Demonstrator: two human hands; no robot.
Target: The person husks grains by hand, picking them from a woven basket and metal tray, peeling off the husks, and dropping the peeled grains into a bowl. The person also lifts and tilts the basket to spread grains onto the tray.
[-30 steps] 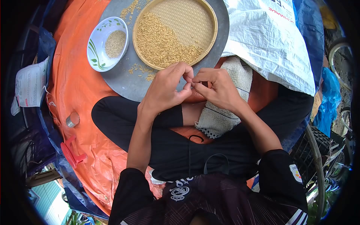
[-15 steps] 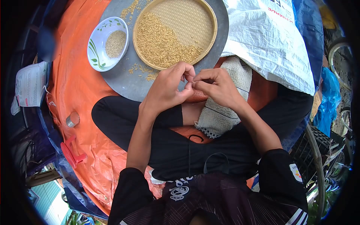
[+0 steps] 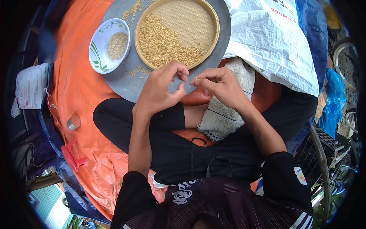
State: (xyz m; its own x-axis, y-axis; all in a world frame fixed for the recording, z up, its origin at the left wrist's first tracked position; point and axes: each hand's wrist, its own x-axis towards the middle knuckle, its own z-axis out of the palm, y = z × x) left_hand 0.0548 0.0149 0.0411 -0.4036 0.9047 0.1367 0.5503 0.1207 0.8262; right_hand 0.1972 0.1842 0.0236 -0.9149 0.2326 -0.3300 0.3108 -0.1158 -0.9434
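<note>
My left hand (image 3: pixel 162 87) is raised over the near rim of the grey round tray (image 3: pixel 126 82), its fingers curved and its thumb apart from them, with nothing visible between. Close beside it, my right hand (image 3: pixel 219 84) pinches thumb against index finger on a tiny pale speck that looks like a rice grain. Just beyond both hands, a round woven basket (image 3: pixel 187 19) holds a heap of golden unhusked rice (image 3: pixel 162 44). To its left stands a white bowl (image 3: pixel 98 47) with a green leaf pattern, containing pale husked grains (image 3: pixel 117 45).
Loose grains (image 3: pixel 139 70) lie on the tray. A white woven sack (image 3: pixel 270 45) spreads at the right, near a grey cloth (image 3: pixel 225 114). On the orange tarp (image 3: pixel 103 160) are a small tin (image 3: pixel 74 122) and a red plastic object (image 3: pixel 73 155).
My hands have parted: the left moved slightly left and its thumb and finger opened, while the right stays pinched. Their fingertips were touching before.
</note>
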